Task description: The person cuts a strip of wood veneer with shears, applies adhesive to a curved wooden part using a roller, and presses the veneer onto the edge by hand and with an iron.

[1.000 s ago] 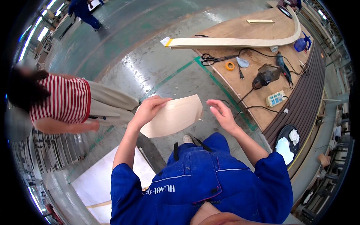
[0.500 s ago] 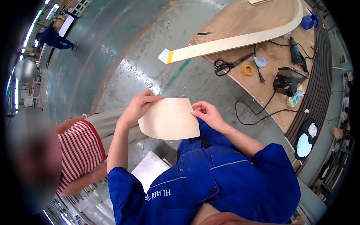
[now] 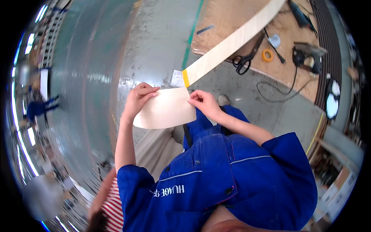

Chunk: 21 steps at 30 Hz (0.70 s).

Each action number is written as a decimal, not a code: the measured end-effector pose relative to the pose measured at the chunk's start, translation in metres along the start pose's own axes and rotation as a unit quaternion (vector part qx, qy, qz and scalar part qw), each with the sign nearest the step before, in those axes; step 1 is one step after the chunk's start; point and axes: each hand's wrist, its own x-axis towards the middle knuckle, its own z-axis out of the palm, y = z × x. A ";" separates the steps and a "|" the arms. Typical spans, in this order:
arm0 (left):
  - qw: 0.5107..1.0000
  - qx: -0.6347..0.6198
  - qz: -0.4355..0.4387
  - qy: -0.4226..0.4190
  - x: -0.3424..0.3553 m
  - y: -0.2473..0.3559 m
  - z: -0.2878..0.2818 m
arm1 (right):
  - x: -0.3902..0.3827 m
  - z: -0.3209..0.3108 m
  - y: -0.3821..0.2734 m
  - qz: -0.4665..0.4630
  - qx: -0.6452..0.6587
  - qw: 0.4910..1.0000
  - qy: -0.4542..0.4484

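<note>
I hold a thin, pale wood veneer sheet (image 3: 165, 109) in front of me. My left hand (image 3: 136, 99) grips its upper left edge, fingers folded over it, and my right hand (image 3: 205, 103) pinches its upper right side. The sheet's top is close beside the end of a long pale wooden strip (image 3: 228, 45), which carries a band of yellow tape (image 3: 185, 78) and a whitish patch (image 3: 177, 78). Whether they touch I cannot tell.
The workbench (image 3: 216, 15) holds scissors (image 3: 242, 62), orange tape (image 3: 267, 55), a dark power tool (image 3: 301, 58), another tool (image 3: 300, 15) and cords. A co-worker in stripes (image 3: 112, 205) is close at lower left; another person in blue (image 3: 38, 106) is farther left.
My right hand, apart from the sheet a second ago, has closed on it. The sheet has moved nearer the strip's end. The view has turned, and the striped co-worker now appears lower.
</note>
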 end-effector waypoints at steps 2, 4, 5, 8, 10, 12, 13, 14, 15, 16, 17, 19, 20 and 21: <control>0.999 -0.009 0.029 -0.021 0.024 -0.016 -0.004 | 0.006 0.013 -0.004 0.016 -0.001 0.998 0.053; 0.998 -0.039 0.035 -0.039 0.043 -0.022 -0.006 | 0.008 0.023 -0.007 0.031 0.013 0.994 0.102; 0.997 -0.036 0.049 -0.056 0.052 -0.025 -0.006 | 0.008 0.028 -0.007 0.040 0.020 0.992 0.119; 0.990 -0.029 0.083 -0.111 0.070 -0.029 -0.008 | 0.007 0.040 -0.004 0.070 0.043 0.984 0.158; 0.986 -0.030 0.086 -0.142 0.077 -0.033 -0.005 | 0.007 0.050 -0.009 0.084 0.029 0.980 0.180; 0.982 -0.033 0.100 -0.156 0.081 -0.034 0.001 | 0.008 0.056 -0.014 0.093 0.024 0.975 0.202; 0.982 -0.028 0.101 -0.156 0.084 -0.035 0.002 | 0.010 0.057 -0.016 0.095 0.022 0.972 0.214; 0.982 -0.023 0.101 -0.155 0.087 -0.034 0.003 | 0.012 0.057 -0.017 0.097 0.019 0.969 0.226; 0.983 -0.019 0.102 -0.155 0.090 -0.034 0.004 | 0.013 0.057 -0.018 0.099 0.015 0.966 0.237; 0.984 -0.025 0.095 -0.152 0.092 -0.036 0.005 | 0.015 0.058 -0.020 0.092 0.016 0.964 0.247; 0.984 -0.032 0.088 -0.149 0.094 -0.038 0.006 | 0.018 0.056 -0.020 0.084 0.017 0.962 0.257; 0.985 -0.044 0.078 -0.146 0.098 -0.043 0.009 | 0.019 0.057 -0.025 0.077 0.016 0.957 0.279; 0.985 -0.049 0.075 -0.146 0.101 -0.047 0.011 | 0.020 0.058 -0.029 0.078 0.015 0.954 0.290; 0.985 -0.055 0.071 -0.147 0.103 -0.049 0.013 | 0.020 0.059 -0.030 0.078 0.014 0.950 0.301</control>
